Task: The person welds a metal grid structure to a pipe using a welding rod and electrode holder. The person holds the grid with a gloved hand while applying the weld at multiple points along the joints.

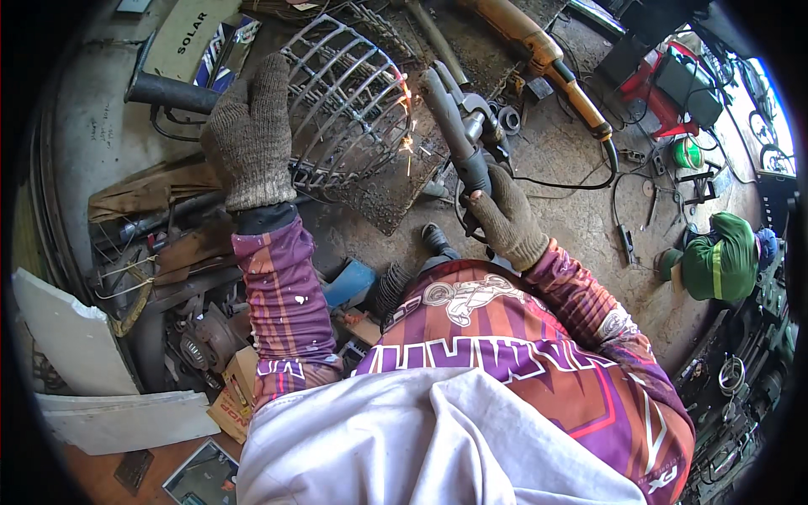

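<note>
My left hand (pixel 248 139), in a brown knitted glove, is at the left rim of a curved basket-like grate (pixel 337 101) of welded metal bars. Its fingers look closed at the rim, partly hidden by the glove. Bright orange sparks (pixel 407 143) fly at the grate's right edge, where part of the rim glows red. My right hand (pixel 509 220), in a matching glove, is wrapped around the dark handle of a grey tube-shaped metal tool (pixel 450 118), whose exact kind I cannot make out. The tool points up, just right of the sparks. Under the grate lies a dirty metal plate (pixel 383 202).
An orange angle grinder (pixel 526 38) with a black cord lies beyond my right hand. Red plastic stool (pixel 652 88), green-clad person (pixel 720 257) and cables are to the right. Scrap parts, a cardboard box (pixel 236 391) and white boards (pixel 126 417) crowd the left.
</note>
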A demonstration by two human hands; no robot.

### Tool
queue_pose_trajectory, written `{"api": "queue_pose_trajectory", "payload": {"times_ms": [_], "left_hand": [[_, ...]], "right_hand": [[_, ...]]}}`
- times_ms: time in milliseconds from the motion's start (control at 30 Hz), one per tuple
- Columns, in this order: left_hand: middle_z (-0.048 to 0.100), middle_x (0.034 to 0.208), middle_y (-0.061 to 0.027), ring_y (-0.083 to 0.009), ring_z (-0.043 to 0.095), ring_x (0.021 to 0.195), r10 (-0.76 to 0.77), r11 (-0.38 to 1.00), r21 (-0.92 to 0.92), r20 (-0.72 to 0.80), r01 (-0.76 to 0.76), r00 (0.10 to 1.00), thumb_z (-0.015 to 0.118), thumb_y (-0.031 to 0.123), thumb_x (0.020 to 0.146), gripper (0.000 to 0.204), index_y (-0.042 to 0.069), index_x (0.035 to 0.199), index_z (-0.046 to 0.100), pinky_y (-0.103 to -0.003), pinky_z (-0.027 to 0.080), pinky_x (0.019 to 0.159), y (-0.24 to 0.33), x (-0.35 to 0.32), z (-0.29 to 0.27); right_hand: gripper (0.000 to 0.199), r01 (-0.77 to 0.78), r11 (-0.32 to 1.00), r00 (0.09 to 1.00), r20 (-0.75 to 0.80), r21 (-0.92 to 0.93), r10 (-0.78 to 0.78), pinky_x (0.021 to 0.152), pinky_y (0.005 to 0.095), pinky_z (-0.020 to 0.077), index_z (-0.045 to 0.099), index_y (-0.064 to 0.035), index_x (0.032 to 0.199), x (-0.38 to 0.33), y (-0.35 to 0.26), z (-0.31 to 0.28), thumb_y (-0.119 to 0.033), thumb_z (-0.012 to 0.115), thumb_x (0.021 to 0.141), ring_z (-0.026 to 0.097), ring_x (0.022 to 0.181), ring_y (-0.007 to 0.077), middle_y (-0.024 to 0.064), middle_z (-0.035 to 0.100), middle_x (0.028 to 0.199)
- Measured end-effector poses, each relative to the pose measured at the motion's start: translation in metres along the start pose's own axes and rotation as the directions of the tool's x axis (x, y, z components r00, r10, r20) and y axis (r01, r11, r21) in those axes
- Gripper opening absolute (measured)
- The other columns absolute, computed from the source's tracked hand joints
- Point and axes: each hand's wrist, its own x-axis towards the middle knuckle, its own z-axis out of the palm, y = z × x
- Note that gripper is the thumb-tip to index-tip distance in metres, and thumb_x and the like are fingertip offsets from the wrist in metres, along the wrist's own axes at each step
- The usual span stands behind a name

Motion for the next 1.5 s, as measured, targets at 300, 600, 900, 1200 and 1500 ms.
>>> {"api": "queue_pose_trajectory", "payload": {"times_ms": [300,600,900,1200,1500], "left_hand": [[0.067,0.073,-0.0175,-0.0307,0.066,0.067,0.088,0.996,0.032,-0.078,-0.086,0.993,0.063,0.057,0.089,0.055,0.003,0.089,0.072,-0.040,0.050,0.063,0.001,-0.002,0.002],[0.068,0.074,-0.0169,-0.0315,0.066,0.068,0.109,0.994,0.034,-0.082,-0.107,0.991,0.064,0.055,0.089,0.053,0.003,0.087,0.073,-0.040,0.050,0.063,-0.003,-0.002,0.003],[0.069,0.077,-0.0173,-0.0331,0.068,0.070,0.115,0.992,0.068,-0.083,-0.109,0.990,0.065,0.054,0.088,0.051,0.004,0.089,0.073,-0.041,0.051,0.065,0.000,-0.003,0.001],[0.070,0.087,-0.0186,-0.0319,0.065,0.082,0.031,0.997,0.074,0.004,-0.031,1.000,0.059,0.062,0.089,0.062,0.002,0.096,0.073,-0.041,0.048,0.078,-0.002,-0.001,-0.002],[0.068,0.081,-0.0161,-0.0308,0.064,0.079,0.295,0.871,0.350,0.184,-0.344,0.937,0.057,0.056,0.092,0.055,0.003,0.085,0.070,-0.041,0.048,0.076,-0.001,-0.002,-0.016]], "right_hand": [[0.039,0.003,0.999,1.000,-0.004,-0.046,-0.003,0.055,0.0279,0.0463,0.052,0.0011,0.117,0.003,-0.001,0.001,-0.032,0.058,0.096,0.059,0.061,0.0111,0.0047,0.060,0.075],[0.038,-0.010,0.998,1.000,0.015,-0.064,0.011,0.055,0.0277,0.0458,0.052,0.0014,0.116,0.004,-0.002,-0.001,-0.031,0.059,0.096,0.058,0.061,0.0105,0.0046,0.059,0.075],[0.037,-0.020,0.999,0.999,0.033,0.027,0.019,0.057,0.0272,0.0457,0.051,0.0016,0.118,0.005,0.000,0.000,-0.028,0.058,0.097,0.057,0.064,0.0100,0.0042,0.058,0.078],[0.038,-0.213,0.934,0.976,0.100,0.286,0.192,0.057,0.0268,0.0459,0.051,0.0010,0.117,0.003,-0.006,0.000,-0.030,0.059,0.097,0.057,0.066,0.0088,0.0047,0.058,0.080],[0.045,0.172,0.812,0.984,0.057,-0.558,-0.169,0.071,0.0338,0.0518,0.050,-0.0005,0.127,0.003,-0.007,-0.002,-0.028,0.062,0.094,0.064,0.080,0.0231,0.0123,0.063,0.095]]}}
